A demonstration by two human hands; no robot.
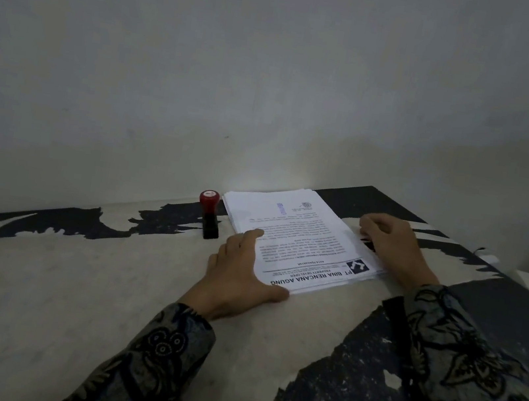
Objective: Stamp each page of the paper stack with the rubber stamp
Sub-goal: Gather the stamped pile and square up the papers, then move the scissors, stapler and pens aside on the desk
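Blue mark already on top page of paper stack [299,237] | rubber stamp [209,214] stands unheld | left hand [240,276] flat, right hand [391,244] curled at stack edge | lower pages probably left

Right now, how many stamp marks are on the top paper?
1: a purple stamp mark near the top page's far edge. Pages underneath are hidden, so more may exist.

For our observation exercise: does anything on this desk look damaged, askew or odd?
Yes. The black tabletop coating has peeled away in large ragged patches, baring pale board beneath. The white printed paper stack is fanned, its edges uneven. The red-capped black rubber stamp stands upright beside it, unremarkable.
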